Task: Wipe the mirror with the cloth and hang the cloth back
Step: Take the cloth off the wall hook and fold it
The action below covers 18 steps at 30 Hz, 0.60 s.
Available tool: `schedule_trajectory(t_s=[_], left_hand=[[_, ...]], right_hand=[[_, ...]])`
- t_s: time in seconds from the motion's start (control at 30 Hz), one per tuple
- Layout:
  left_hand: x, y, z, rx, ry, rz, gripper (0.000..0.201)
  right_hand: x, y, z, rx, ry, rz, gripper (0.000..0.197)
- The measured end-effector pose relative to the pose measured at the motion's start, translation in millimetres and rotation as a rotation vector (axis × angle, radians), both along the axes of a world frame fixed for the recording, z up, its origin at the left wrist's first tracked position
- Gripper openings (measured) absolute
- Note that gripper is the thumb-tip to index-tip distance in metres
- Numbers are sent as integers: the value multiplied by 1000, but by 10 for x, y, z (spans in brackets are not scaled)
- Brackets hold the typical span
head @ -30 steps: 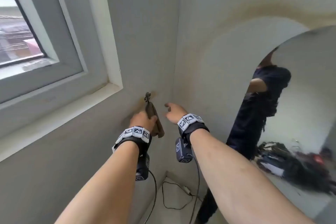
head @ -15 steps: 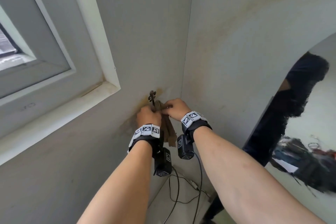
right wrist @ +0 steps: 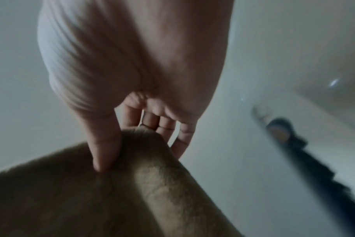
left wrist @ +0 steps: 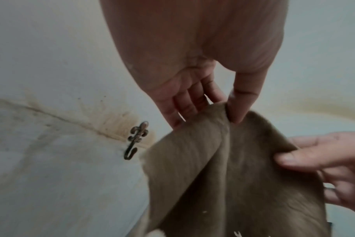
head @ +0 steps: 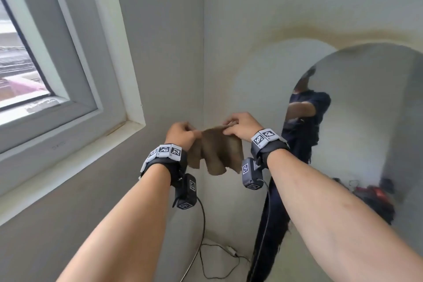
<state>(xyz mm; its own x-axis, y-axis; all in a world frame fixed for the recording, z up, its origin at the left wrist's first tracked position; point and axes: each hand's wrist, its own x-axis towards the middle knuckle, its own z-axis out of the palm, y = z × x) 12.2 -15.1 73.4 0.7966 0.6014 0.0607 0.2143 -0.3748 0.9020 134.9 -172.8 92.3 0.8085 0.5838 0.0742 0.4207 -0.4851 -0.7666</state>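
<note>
A brown cloth (head: pixel 217 151) hangs spread between my two hands in the room's corner. My left hand (head: pixel 183 131) pinches its left top edge between thumb and fingers; the left wrist view shows that pinch on the cloth (left wrist: pixel 229 168). My right hand (head: pixel 238 127) pinches the right top edge, its thumb pressed on the cloth (right wrist: pixel 132 184) in the right wrist view. A small dark metal hook (left wrist: pixel 135 141) sits bare on the stained wall, left of the cloth. The arched mirror (head: pixel 370 121) leans on the wall to my right.
A grey-framed window (head: pixel 57 89) with a white sill fills the left wall. Cables (head: pixel 219 258) lie on the floor in the corner below my hands. The mirror reflects a person in dark clothes and clutter on the floor.
The cloth came off the hook, where both hands were working half a second ago. It is now pulled out wide between my hands, away from the wall.
</note>
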Motion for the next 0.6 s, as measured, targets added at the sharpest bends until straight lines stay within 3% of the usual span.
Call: schedule_trajectory(t_s=[0.1,0.3,0.4,0.5,0.6], left_hand=[[-197,-298,128,14,17,-104,18],[-589,-1158,310,34,163,-457,37],[-809,-1709,431,140,278,-659,40],[-988,-2131,567,231,251,-692,25],[-1092,-2447,695,231,204,-691,28]], right_hand=[[-260,-518,143,-138,-78,-72,16],[-1088,-1448,345,-98,-150,-177,9],[-1405,-1870,440,-70,-163,-210,27],[-1687,-2249,544,-114,-179,-238,24],[-1919,-2679,570,-236,-134,-299,15]])
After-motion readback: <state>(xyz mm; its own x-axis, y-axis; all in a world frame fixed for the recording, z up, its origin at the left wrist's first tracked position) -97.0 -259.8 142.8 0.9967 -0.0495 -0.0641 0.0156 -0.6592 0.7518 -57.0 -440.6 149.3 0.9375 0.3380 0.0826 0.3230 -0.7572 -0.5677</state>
